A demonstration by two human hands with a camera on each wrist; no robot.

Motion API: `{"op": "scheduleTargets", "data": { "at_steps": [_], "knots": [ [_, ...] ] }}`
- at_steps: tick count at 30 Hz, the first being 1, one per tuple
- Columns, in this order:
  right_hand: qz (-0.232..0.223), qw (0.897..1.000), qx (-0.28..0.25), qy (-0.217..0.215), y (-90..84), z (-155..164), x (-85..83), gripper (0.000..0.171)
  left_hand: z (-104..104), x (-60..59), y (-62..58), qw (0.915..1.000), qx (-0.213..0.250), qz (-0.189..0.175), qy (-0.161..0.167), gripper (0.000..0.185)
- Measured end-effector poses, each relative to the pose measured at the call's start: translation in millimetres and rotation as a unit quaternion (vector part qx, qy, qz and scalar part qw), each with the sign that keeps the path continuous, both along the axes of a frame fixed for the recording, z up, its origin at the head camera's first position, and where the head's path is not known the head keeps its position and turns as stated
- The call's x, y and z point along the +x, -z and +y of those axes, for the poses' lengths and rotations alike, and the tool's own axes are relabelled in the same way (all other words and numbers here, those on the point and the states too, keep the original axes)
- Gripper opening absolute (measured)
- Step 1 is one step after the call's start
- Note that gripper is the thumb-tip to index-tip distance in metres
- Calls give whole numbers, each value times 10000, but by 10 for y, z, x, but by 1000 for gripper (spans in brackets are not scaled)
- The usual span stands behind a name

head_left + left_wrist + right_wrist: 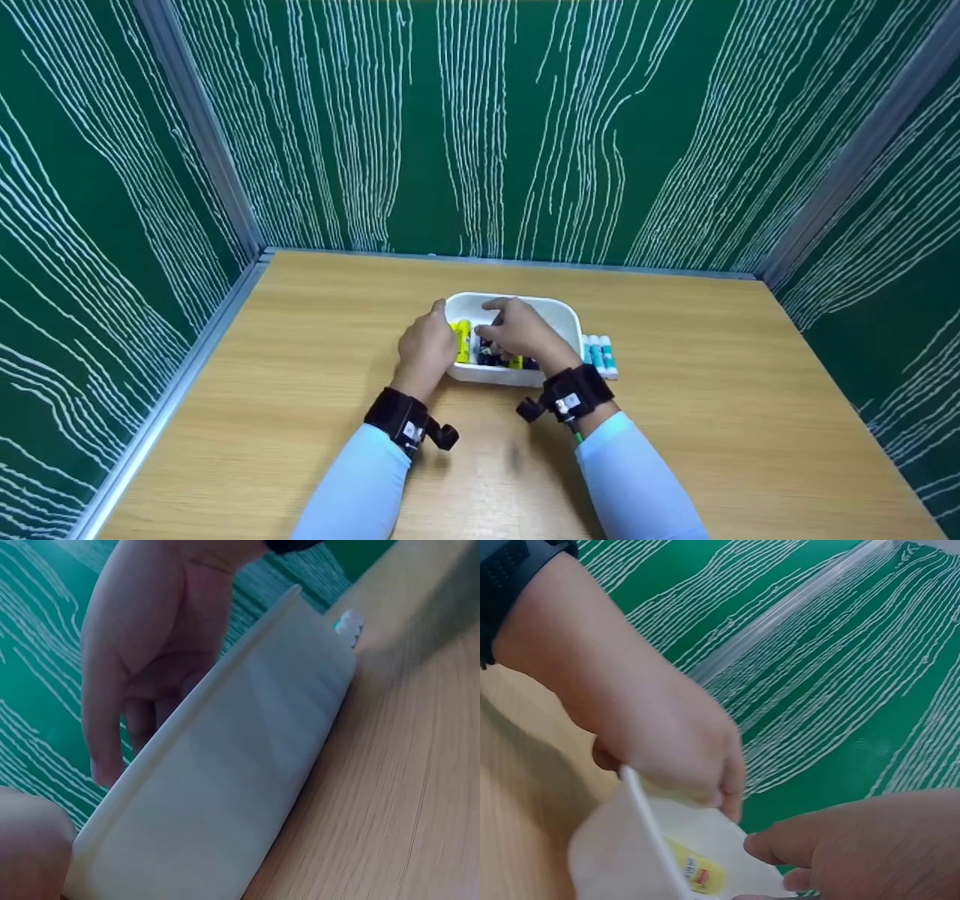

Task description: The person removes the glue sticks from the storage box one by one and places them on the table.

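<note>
A white plastic bin [495, 375] stands on the table, with yellow cylinders [463, 339] at its left end and small dark items [491, 356] near the front wall. My left hand [429, 343] grips the bin's left end, and its thumb [606, 754] shows outside the wall in the right wrist view. Inside the bin, my right hand [523, 330] reaches down over the dark items. Its thumb and index finger are spread apart, and nothing shows between them. The left wrist view shows the right hand [154, 652] behind the bin wall, its lower fingers partly hidden.
Several white sticks with teal labels [602, 355] lie side by side just right of the bin. The wooden table [300, 375] meets green panels with white wavy lines [427, 150] at the back and sides, along a grey metal frame [202, 112].
</note>
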State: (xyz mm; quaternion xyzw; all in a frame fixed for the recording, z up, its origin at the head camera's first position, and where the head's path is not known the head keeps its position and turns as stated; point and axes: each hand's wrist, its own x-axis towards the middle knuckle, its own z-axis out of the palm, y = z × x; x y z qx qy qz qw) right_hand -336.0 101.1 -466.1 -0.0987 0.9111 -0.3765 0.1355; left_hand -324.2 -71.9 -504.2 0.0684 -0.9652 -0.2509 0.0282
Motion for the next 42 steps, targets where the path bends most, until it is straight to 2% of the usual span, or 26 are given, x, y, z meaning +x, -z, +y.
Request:
{"op": "scheduleTargets", "data": {
  "at_steps": [5, 10, 20, 29, 34, 42],
  "knots": [
    [-62, 9999, 12, 129, 100, -125, -21, 62, 2, -12, 18, 9999, 53, 76, 49, 60],
    [-122, 9997, 219, 27, 165, -211, -61, 63, 2, -12, 10, 10000, 60, 28, 6, 62],
    [-319, 9981, 524, -107, 185, -256, -83, 69, 1, -9, 6, 10000, 8, 7, -8, 61],
    [-224, 9989, 373, -150, 166, -222, -36, 63, 2, 4, 20, 9999, -62, 82, 82, 61],
    [-140, 9994, 317, -57, 161, -222, -25, 54, -7, 3, 25, 9997, -126, 168, 134, 60],
    [-173, 9996, -185, 147, 169, -202, -6, 49, -8, 11, 24, 9997, -59, 201, 128, 63]
  ]
}}
